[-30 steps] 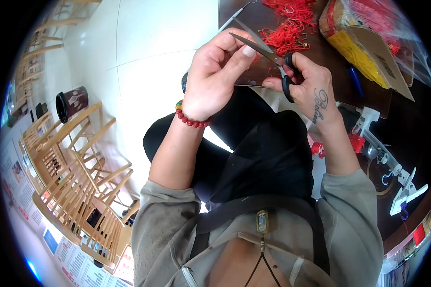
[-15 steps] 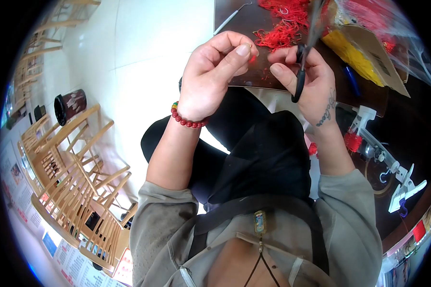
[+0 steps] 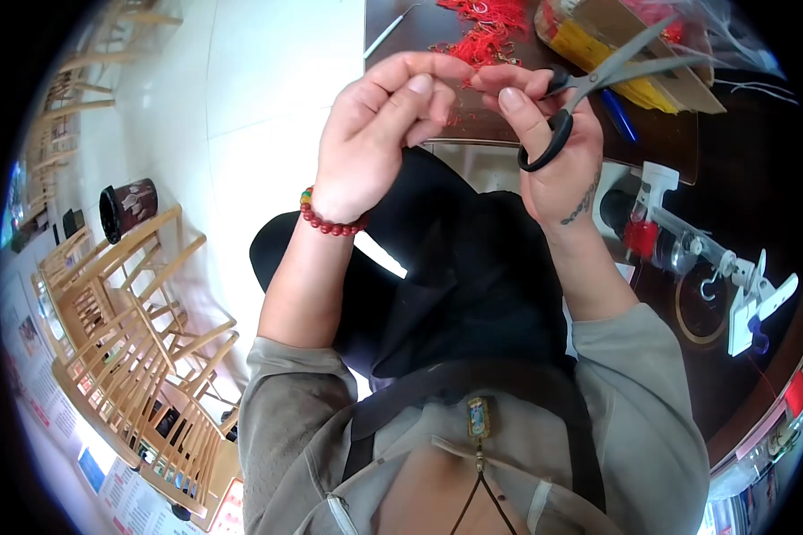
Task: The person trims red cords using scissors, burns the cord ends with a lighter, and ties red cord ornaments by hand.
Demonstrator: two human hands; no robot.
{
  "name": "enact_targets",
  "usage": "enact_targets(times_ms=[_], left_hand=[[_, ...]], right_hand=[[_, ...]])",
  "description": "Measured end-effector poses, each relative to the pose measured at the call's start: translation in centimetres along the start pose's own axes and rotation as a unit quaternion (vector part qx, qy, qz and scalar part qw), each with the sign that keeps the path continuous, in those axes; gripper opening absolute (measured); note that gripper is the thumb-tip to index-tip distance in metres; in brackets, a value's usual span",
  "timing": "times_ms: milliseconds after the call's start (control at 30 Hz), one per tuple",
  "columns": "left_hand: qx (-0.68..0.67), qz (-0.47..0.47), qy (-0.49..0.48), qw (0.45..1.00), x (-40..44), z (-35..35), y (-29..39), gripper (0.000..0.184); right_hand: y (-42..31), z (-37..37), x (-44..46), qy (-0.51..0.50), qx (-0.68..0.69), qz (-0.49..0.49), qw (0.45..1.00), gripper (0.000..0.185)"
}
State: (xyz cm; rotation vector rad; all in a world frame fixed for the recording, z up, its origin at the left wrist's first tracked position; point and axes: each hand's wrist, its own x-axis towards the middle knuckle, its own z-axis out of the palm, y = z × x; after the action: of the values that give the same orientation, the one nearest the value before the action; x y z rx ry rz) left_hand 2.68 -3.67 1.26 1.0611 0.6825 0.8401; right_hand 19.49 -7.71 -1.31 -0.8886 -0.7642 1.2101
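Observation:
My left hand point(image 3: 370, 143) is closed in a pinch over the near edge of the dark table point(image 3: 678, 143). What sits between its fingertips is too small to make out, though a speck of red shows there. Fingertips of my right hand point(image 3: 558, 147) come up close beside the left ones. Black-handled scissors point(image 3: 587, 85) hang on the right fingers, one loop by the thumb, their blades spread and pointing away to the right. Beyond the hands lies a heap of red cords point(image 3: 491, 40), with a thin hooked tool point(image 3: 387, 36) to its left.
Right of the heap are a cardboard piece point(image 3: 629, 40), a yellow packet point(image 3: 575, 49) and a blue pen point(image 3: 619, 116). A white clamp stand point(image 3: 691, 232) with a red thread spool point(image 3: 641, 237) stands at right. Wooden chairs point(image 3: 134, 357) and a bin point(image 3: 128, 210) are at left.
My right fingertips have moved in beside the left ones. The scissors have swung from upright to pointing right, and their spread blades now show clearly. The view has shifted slightly.

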Motion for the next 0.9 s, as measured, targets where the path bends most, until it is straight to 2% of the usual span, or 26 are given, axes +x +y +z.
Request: enact_targets(times_ms=[33,133,267,500,900], left_hand=[[-0.021,0.011,0.034,0.999,-0.1,1.0,0.0,0.028],[-0.16,0.01,0.002,0.987,-1.1,2.2,-0.3,0.027],[-0.286,0.005,-0.035,0.957,-2.6,4.6,-1.3,0.027],[-0.423,-0.013,-0.08,0.903,-6.2,9.1,-2.2,0.028],[-0.453,-0.045,-0.095,0.885,-9.0,13.5,-4.6,0.023]], right_hand=[[-0.3,-0.4,-0.5,-0.006,-0.002,-0.016,1.0,0.021],[-1.6,-0.7,-2.1,-0.065,0.0,-0.031,0.997,0.023],[-2.2,-1.4,-4.1,-0.095,0.016,-0.009,0.995,0.022],[-5.9,-3.5,-8.8,-0.087,-0.034,0.009,0.996,0.018],[-9.0,-6.4,-13.7,-0.085,-0.065,0.01,0.994,0.019]])
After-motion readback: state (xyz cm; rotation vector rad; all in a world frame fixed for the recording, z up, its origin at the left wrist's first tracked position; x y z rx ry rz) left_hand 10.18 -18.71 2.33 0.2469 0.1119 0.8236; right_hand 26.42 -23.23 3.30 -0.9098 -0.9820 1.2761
